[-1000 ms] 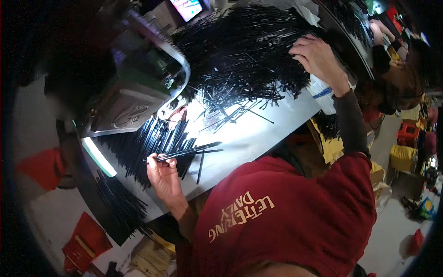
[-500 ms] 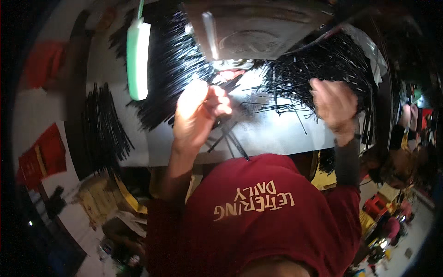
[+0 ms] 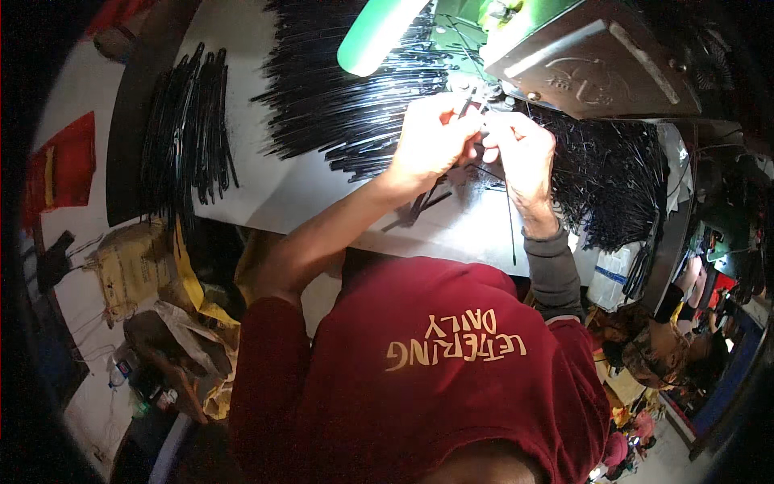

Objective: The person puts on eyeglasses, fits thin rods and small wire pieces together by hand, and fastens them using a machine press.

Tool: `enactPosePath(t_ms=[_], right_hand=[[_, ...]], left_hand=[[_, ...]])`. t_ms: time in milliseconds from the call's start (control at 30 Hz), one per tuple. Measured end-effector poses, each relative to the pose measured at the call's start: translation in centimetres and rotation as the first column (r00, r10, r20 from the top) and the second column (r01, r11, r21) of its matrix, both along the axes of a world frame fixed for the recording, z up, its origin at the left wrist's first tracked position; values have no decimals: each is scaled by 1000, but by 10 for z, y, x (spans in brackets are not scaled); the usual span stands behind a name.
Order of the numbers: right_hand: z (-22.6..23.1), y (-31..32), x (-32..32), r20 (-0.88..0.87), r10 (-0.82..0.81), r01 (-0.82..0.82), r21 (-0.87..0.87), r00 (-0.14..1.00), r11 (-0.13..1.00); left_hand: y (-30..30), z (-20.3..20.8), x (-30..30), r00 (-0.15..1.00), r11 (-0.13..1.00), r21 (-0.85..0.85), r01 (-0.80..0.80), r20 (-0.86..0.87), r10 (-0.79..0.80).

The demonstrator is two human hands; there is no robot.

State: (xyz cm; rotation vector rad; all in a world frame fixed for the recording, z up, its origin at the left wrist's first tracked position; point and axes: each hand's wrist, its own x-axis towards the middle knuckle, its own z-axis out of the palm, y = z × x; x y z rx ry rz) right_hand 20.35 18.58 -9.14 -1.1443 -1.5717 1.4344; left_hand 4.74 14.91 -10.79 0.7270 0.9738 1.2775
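Observation:
Under the bright lamp, my two hands meet in front of the machine. My left hand (image 3: 431,143) is closed in a pinch around a dark strip (image 3: 467,102), whose end sticks up past the fingertips. Right beside it, my right hand (image 3: 522,155) pinches a thin black strip (image 3: 511,222) that hangs toward the table's front edge. Glare and fingers hide where the pieces meet. Long black strips (image 3: 347,97) lie in a thick spread left of my hands. To the right is a tangled pile of thin black strips (image 3: 609,169).
A metal machine housing (image 3: 597,68) stands just beyond my hands, with a green-and-white tube lamp (image 3: 379,36) to its left. Another black bundle (image 3: 189,121) lies on the far left of the white table (image 3: 258,189). A yellowish carton (image 3: 129,270) is below left; people are at the right.
My right hand has come from the right-hand pile over to my left hand, now with a thin strip. The view has shifted, so the table and lamp appear elsewhere.

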Motion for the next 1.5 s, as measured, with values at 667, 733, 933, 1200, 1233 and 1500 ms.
enactPosePath(t_ms=[667, 733, 933, 1200, 1233, 1500], right_hand=[[-10, 3, -9, -6, -114, 114, -4, 993, 993], [-11, 4, -8, -9, -110, 110, -12, 994, 994], [-13, 11, -7, -73, -89, 87, -31, 993, 996], [-16, 8, -6, -252, -117, 91, -114, 961, 989], [-15, 8, -7, -253, -97, 69, -117, 963, 991], [-5, 20, 2, -164, -22, -10, -187, 986, 982]], left_hand=[[8, -2, 0, 995, 985, 138, -104, 13, 103], [9, 7, -4, 998, 992, 127, -15, -64, 24], [19, 1, -3, 981, 982, 190, -17, -185, 53], [19, 19, -1, 998, 983, 183, 13, -63, -2], [19, 15, -1, 999, 981, 192, 7, -36, 0], [24, 2, -9, 991, 966, 253, 44, -134, -10]])
